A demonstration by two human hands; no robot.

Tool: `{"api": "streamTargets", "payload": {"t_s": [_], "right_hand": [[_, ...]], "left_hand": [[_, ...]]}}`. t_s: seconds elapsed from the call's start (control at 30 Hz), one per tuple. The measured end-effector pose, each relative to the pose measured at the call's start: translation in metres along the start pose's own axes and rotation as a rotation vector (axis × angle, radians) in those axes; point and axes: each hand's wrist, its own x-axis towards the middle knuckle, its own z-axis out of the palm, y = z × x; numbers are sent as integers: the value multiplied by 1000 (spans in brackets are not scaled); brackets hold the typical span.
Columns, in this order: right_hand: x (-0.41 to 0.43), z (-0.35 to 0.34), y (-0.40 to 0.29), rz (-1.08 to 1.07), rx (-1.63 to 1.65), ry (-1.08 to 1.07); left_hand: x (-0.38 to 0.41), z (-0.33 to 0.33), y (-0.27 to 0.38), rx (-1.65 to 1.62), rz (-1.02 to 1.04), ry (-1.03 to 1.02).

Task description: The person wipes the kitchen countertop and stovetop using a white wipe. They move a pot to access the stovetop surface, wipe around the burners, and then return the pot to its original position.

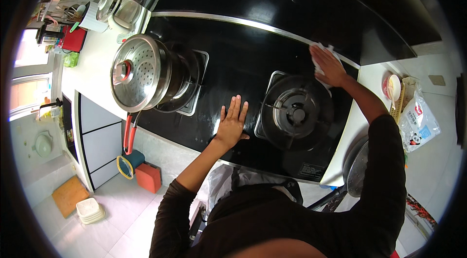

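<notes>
My left hand (232,123) lies palm down, fingers apart, on the black glass gas cooktop (233,61) between the two burners. Up at the back right corner, my right hand (328,66) presses a white cloth or paper wipe (337,57) against the glass near the metal rear strip (233,20). Just below that hand is the right gas burner (297,112) with its round black pan support and nothing on it. A steel steamer pot (146,75) with a perforated tier, a glass lid and a red-trimmed handle stands on the left burner.
A glass kettle (122,11) and a red board (73,38) stand on the left counter. On the right counter are a frying pan (356,170), a bowl (392,86) and a printed plastic bag (419,123). Floor items include a red bin (148,178) and stacked white baskets (90,211).
</notes>
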Motion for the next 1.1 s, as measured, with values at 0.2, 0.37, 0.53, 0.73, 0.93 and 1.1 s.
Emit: {"api": "streamTargets", "payload": {"t_s": [0.2,0.37,0.53,0.73,0.93,1.1], "right_hand": [[-14,11,8,-33,-50,37],[82,6,-23,-234,-44,23],[182,0,-63,-373,4,123],[308,12,-135,-400,-8,329],[298,17,-138,-358,-15,321],[218,14,-101,-275,-52,251]], "left_hand": [[2,4,-2,-28,18,0],[2,4,-1,-55,7,-25],[3,3,0,-57,17,-9],[2,4,2,-72,-13,6],[-1,5,0,-50,-9,0],[-1,2,0,-72,-19,-3]]}}
